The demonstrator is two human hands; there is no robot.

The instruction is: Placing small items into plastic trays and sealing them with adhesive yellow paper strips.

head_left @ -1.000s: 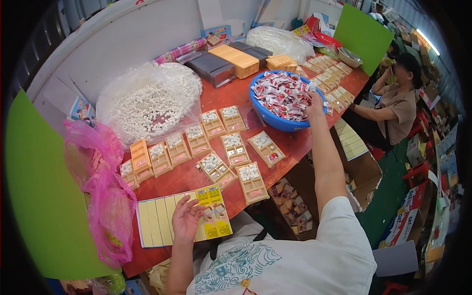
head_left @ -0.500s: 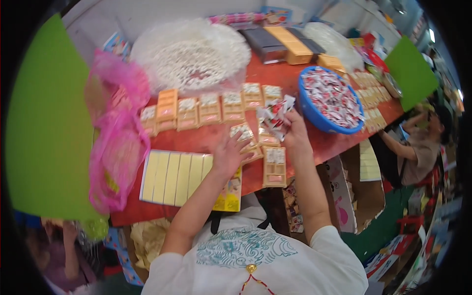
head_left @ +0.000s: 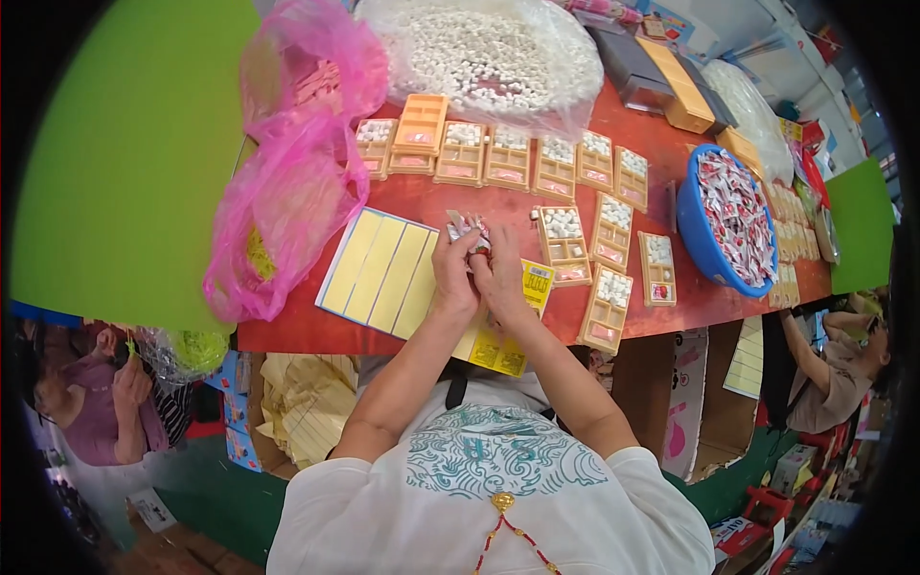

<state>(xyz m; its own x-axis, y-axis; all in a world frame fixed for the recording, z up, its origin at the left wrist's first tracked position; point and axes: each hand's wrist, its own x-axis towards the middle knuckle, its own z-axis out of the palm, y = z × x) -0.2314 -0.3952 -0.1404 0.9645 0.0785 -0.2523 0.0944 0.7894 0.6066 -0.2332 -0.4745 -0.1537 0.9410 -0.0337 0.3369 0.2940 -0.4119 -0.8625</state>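
My left hand (head_left: 453,273) and my right hand (head_left: 500,280) are closed together around a small bunch of red-and-white foil packets (head_left: 466,228). Part of the bunch is hidden by the fingers. Beneath them lie a sheet of pale yellow strips (head_left: 383,273) and a bright yellow printed card (head_left: 503,353). To the right of my hands stand several beige compartment trays, the nearest tray (head_left: 572,274) holding white pieces. Another tray (head_left: 606,311) has white pieces and a pink piece. In a separate tray (head_left: 657,268) a small red packet lies in the end compartment.
A blue basin (head_left: 692,216) full of similar packets stands at the right. Behind the row of trays spreads a clear bag (head_left: 565,57) of white pieces. A pink plastic bag (head_left: 287,211) lies at the left. Two people (head_left: 834,379) (head_left: 105,393) are nearby.
The view has shifted, so the table sits differently. My left hand has left the trays and joined my right hand, which brought the packets left over the yellow sheet and card.
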